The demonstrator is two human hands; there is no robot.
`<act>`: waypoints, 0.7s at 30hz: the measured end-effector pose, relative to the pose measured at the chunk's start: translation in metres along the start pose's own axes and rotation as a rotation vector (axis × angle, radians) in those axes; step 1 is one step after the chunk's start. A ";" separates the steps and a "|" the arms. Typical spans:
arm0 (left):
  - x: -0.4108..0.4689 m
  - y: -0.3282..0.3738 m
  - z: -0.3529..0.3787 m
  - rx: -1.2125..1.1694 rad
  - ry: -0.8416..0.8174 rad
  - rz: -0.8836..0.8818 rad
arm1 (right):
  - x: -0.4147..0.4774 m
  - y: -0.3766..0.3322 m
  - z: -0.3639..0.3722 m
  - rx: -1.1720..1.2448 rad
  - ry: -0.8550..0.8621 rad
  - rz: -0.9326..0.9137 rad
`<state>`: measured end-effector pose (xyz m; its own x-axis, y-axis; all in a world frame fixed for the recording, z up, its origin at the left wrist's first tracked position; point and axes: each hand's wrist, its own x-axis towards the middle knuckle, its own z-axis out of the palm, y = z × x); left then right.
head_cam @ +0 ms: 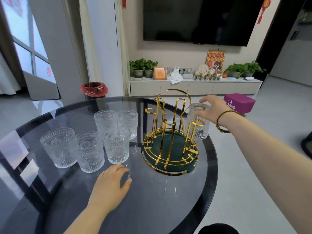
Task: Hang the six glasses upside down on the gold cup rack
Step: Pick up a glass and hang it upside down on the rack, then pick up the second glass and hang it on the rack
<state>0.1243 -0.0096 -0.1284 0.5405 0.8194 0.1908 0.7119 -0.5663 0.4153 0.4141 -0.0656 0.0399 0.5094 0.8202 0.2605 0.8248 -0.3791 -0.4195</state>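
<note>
The rack [170, 132] is set right of centre in the frame, on the dark glass table [152, 208], its gold prongs rising from a green base so that mouths can be dropped over them. One glass [197, 121] is seen inverted at the rack's right edge, base up, seemingly lowered over the right-hand prong, though through the ribbed glass it cannot be told whether it is fully seated. It is grasped near its upturned base by the right hand [211, 108], fingers wrapped round the far side, presumably so that the mouth can be guided down without knocking the gold wire. Five glasses [89, 137] are left upright in a cluster at centre left, near the rack yet clear of it, mouths up and awaiting inversion. The left hand [113, 180] is laid flat and relaxed on the table at lower centre, gripping nothing, just in front of the nearest glass [116, 144], probably for balance and for a ready reach. One of six is thus judged to be nearly hung. A bracelet [224, 121] is worn on the right wrist.
</note>
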 end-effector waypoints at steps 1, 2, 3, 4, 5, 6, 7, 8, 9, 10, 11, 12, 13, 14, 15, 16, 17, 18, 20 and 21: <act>-0.001 0.000 0.000 -0.016 -0.003 0.001 | -0.007 -0.001 -0.005 -0.021 0.067 -0.010; -0.003 0.001 -0.002 -0.039 0.004 0.001 | -0.015 -0.004 -0.011 -0.018 0.144 -0.024; -0.006 0.002 -0.004 -0.067 0.022 -0.002 | -0.025 -0.007 -0.015 0.001 0.223 -0.049; -0.008 0.003 -0.006 -0.093 0.049 -0.011 | -0.037 -0.011 -0.017 0.025 0.302 -0.096; -0.011 0.004 -0.009 -0.117 0.076 -0.028 | -0.049 -0.017 -0.018 0.047 0.375 -0.162; -0.014 0.004 -0.012 -0.128 0.093 -0.046 | -0.062 -0.024 -0.017 0.068 0.433 -0.236; -0.016 0.002 -0.016 -0.126 0.100 -0.061 | -0.074 -0.032 -0.014 0.085 0.460 -0.304; -0.020 -0.001 -0.019 -0.115 0.102 -0.070 | -0.085 -0.040 -0.008 0.103 0.453 -0.361; -0.023 -0.004 -0.022 -0.105 0.105 -0.071 | -0.093 -0.047 0.000 0.124 0.429 -0.409; -0.027 -0.007 -0.025 -0.098 0.112 -0.070 | -0.100 -0.052 0.011 0.152 0.394 -0.448; -0.033 -0.010 -0.029 -0.092 0.119 -0.073 | -0.107 -0.058 0.024 0.184 0.355 -0.477; -0.037 -0.012 -0.034 -0.088 0.132 -0.070 | -0.112 -0.063 0.038 0.211 0.318 -0.498; -0.041 -0.016 -0.039 -0.084 0.148 -0.066 | -0.117 -0.068 0.053 0.239 0.282 -0.516; -0.045 -0.021 -0.044 -0.080 0.169 -0.061 | -0.120 -0.074 0.069 0.274 0.242 -0.528; -0.048 -0.028 -0.048 -0.072 0.191 -0.066 | -0.123 -0.080 0.085 0.314 0.188 -0.525; -0.051 -0.035 -0.051 -0.061 0.204 -0.083 | -0.124 -0.087 0.100 0.355 0.129 -0.506; -0.053 -0.041 -0.053 -0.050 0.205 -0.109 | -0.125 -0.093 0.114 0.401 0.072 -0.479; -0.055 -0.047 -0.054 -0.042 0.200 -0.137 | -0.124 -0.099 0.129 0.454 0.023 -0.444; -0.056 -0.056 -0.053 -0.042 0.196 -0.172 | -0.121 -0.110 0.155 0.565 -0.033 -0.335; -0.055 -0.059 -0.051 -0.038 0.191 -0.176 | -0.118 -0.114 0.166 0.618 -0.045 -0.265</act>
<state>0.0296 -0.0171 -0.1180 0.3129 0.9088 0.2761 0.7681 -0.4131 0.4892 0.2191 -0.0482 -0.0871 0.2874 0.8739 0.3920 0.6216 0.1412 -0.7705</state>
